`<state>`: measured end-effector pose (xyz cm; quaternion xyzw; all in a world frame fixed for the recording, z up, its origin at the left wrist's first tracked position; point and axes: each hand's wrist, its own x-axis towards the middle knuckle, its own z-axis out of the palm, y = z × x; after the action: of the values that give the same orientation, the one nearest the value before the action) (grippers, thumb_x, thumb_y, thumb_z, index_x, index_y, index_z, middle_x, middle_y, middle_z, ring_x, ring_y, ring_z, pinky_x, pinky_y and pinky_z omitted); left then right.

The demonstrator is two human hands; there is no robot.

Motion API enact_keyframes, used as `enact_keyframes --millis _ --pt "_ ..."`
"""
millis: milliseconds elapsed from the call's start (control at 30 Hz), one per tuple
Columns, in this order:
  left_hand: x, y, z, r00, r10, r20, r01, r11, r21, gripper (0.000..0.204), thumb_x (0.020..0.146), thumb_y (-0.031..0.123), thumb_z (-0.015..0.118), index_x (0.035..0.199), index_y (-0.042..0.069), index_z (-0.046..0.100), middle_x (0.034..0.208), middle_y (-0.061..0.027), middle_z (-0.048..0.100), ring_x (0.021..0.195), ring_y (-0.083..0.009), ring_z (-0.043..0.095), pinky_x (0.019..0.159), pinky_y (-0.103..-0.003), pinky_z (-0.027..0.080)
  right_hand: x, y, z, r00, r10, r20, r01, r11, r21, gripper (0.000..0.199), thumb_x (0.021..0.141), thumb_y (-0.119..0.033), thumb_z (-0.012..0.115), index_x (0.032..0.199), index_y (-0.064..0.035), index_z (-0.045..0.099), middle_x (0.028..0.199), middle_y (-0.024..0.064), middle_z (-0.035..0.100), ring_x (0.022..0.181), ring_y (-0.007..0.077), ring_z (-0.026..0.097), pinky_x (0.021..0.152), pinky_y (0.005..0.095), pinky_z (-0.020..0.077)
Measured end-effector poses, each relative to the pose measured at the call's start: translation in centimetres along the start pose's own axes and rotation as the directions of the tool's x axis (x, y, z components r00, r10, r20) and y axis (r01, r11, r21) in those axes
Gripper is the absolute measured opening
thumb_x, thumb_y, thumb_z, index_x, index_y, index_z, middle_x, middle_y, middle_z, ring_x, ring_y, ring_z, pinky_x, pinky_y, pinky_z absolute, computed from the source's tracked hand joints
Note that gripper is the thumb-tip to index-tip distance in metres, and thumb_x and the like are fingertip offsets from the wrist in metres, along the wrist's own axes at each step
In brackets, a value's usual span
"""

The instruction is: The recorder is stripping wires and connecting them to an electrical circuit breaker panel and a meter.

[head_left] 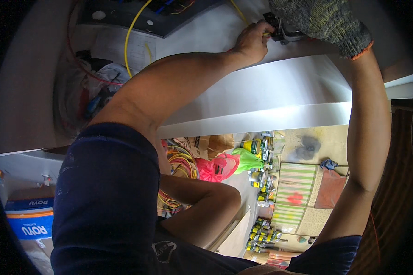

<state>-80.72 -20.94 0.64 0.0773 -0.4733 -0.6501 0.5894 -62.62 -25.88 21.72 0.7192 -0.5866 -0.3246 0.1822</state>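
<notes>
My bare left hand (254,43) reaches up to the top of the view, its thumb and fingers pinched on a yellow wire (267,34). Right against those fingertips is a black and grey metal hand tool (287,34), whose exact kind I cannot make out. My right hand (323,23), in a grey-green knitted glove with an orange cuff, is closed on this tool. The glove covers much of it, and the frame's top edge cuts off part of the hand. Beyond my left forearm, a longer loop of yellow wire (126,46) hangs in a curve.
A dark panel (170,25) with wiring is at the upper left, above a paper sheet (112,46). Plastic bags (114,73) lie beside my left upper arm. Below the white ledge (261,114) are coiled wires (181,160), a pink bag (218,167), a green bag (248,160) and several cans.
</notes>
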Motion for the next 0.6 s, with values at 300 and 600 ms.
enact_keyframes --millis 300,600 --pt "-0.4 0.2 0.3 1.000 -0.018 0.013 0.018 0.999 0.028 0.027 0.092 -0.001 0.056 0.113 0.013 0.064 0.103 -0.0155 0.069 0.093 -0.0290 0.066 0.083 -0.038 0.052 0.2 0.2 0.7 0.981 -0.036 -0.192 0.030 0.999 -0.033 0.035 0.078 -0.022 0.060 0.108 -0.0032 0.059 0.086 0.0195 0.062 0.083 0.0365 0.063 0.075 0.0444 0.0511" --pt "-0.3 1.1 -0.4 0.996 -0.063 0.066 0.059 0.996 0.060 0.027 0.093 0.001 0.055 0.116 0.014 0.063 0.106 -0.0152 0.069 0.101 -0.0331 0.065 0.088 -0.040 0.052 -0.5 -0.4 0.4 0.986 0.111 -0.125 -0.117 0.992 -0.043 0.032 0.078 -0.019 0.061 0.107 -0.0049 0.060 0.084 0.0174 0.063 0.080 0.0350 0.064 0.073 0.0433 0.0513"
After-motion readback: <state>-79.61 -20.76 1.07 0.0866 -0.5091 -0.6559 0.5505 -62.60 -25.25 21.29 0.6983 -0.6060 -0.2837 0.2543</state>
